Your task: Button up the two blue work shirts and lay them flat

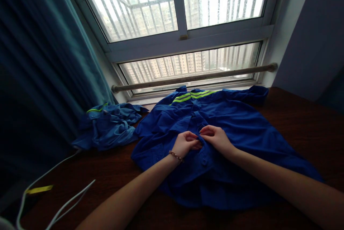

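Observation:
A blue work shirt (242,133) with yellow-green stripes lies spread out on the dark wooden table, its collar end towards the window. My left hand (187,143), with a beaded bracelet at the wrist, pinches the edge of the shirt's front placket. Close beside it, my right hand (215,138) pinches the same placket between thumb and fingers. Whatever small part sits between the fingertips is hidden. A button (204,162) shows on the placket just below the hands.
A second, crumpled blue garment (113,126) lies at the left by the curtain (53,43). White cables (67,205) and a yellow strip (39,189) are at the lower left. Behind the table (292,115), a metal rail (193,77) crosses the window.

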Tool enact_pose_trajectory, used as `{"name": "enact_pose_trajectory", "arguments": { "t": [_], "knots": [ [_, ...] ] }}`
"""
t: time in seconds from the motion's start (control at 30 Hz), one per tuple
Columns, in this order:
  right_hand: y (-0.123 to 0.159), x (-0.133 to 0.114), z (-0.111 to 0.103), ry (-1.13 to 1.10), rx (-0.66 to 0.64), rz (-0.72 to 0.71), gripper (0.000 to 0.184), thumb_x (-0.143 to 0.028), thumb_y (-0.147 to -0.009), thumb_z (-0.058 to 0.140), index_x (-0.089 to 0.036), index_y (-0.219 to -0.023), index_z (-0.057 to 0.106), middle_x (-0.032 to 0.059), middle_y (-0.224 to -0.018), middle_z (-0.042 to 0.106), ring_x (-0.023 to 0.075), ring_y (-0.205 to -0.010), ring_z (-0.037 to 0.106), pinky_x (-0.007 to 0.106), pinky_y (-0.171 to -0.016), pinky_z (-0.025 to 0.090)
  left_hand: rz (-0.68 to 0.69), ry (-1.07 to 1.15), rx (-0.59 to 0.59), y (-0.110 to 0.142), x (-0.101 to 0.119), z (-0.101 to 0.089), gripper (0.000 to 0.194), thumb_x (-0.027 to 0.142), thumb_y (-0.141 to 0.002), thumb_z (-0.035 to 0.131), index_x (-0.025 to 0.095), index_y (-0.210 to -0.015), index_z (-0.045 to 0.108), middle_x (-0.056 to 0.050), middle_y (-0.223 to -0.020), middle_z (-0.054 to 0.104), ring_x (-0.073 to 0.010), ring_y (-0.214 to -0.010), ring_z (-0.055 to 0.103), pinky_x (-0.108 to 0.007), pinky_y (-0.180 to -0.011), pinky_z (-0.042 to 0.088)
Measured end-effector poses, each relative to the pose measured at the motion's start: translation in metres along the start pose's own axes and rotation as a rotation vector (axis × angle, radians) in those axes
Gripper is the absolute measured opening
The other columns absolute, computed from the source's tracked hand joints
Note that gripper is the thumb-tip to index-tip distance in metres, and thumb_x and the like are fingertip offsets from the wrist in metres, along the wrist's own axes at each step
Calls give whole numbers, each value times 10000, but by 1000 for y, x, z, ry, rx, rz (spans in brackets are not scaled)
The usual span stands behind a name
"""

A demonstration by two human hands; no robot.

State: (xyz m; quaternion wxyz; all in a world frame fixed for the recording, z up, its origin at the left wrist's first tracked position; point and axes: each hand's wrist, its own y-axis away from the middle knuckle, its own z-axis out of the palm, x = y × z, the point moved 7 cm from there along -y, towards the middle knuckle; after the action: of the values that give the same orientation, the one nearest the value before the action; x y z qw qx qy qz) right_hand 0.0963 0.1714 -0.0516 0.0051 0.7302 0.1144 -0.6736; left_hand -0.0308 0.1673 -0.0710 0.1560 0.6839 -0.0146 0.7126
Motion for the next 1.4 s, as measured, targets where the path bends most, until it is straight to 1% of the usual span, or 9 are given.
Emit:
{"name": "enact_pose_trajectory", "arguments": {
  "t": [0.27,0.5,0.6,0.7,0.8,0.87,1.13,1.27,1.4],
  "knots": [
    [3,-5,0,172,32,-116,137,-204,-669,590,-175,-803,599,17,-761,648,159,-734,622,261,-682,484,7,-17,-21,2,1,2,345,245,-505,781,122,-699,523,-59,-627,659,-189,-577,638,-260,-531,522],
    [3,-4,3,192,7,-93,128,-193,-657,589,-170,-782,585,10,-743,633,141,-701,608,247,-665,483,-12,9,25,4,1,4,260,185,-584,725,128,-723,512,-35,-572,641,-181,-564,637,-248,-534,519],
    [5,-4,6,182,-3,-73,128,-176,-642,589,-160,-768,571,11,-725,623,137,-684,600,240,-647,476,-29,52,77,5,0,2,263,265,-638,699,139,-740,492,-20,-555,622,-185,-543,633,-259,-516,521],
    [7,-6,9,194,-14,-80,119,-161,-640,579,-159,-757,559,6,-705,613,129,-658,587,226,-608,460,-19,38,89,5,-1,0,328,332,-596,730,131,-699,492,-20,-567,612,-169,-529,623,-247,-511,518],
    [9,-9,11,214,-27,-97,110,-144,-643,564,-159,-751,551,-2,-683,597,114,-621,564,212,-570,438,12,23,92,4,-4,-1,375,343,-515,773,124,-647,500,14,-539,574,-130,-495,590,-237,-517,517],
    [9,-9,12,214,-33,-102,119,-141,-640,568,-161,-755,546,-8,-675,585,106,-605,548,206,-556,426,18,49,112,3,-6,-2,382,356,-506,773,124,-630,496,35,-521,543,-109,-482,567,-238,-518,518],
    [8,-7,12,218,-22,-99,133,-210,-651,606,-163,-759,544,-10,-678,555,111,-629,530,216,-587,425,-53,153,194,0,-16,-9,376,236,-526,768,146,-676,435,44,-510,530,-88,-452,544,-208,-484,484],
    [7,-4,11,207,-23,-77,178,-293,-678,604,-152,-774,553,1,-678,563,118,-638,531,221,-594,416,1,149,193,-2,-14,-11,407,256,-512,751,157,-713,412,59,-518,526,-63,-415,504,-165,-427,406],
    [3,5,10,153,-16,-4,209,-353,-710,561,-148,-753,571,3,-670,568,115,-625,518,220,-579,402,126,61,129,0,-2,-6,409,290,-519,723,167,-738,400,59,-537,528,-69,-438,503,-171,-441,376]
  ]
}}
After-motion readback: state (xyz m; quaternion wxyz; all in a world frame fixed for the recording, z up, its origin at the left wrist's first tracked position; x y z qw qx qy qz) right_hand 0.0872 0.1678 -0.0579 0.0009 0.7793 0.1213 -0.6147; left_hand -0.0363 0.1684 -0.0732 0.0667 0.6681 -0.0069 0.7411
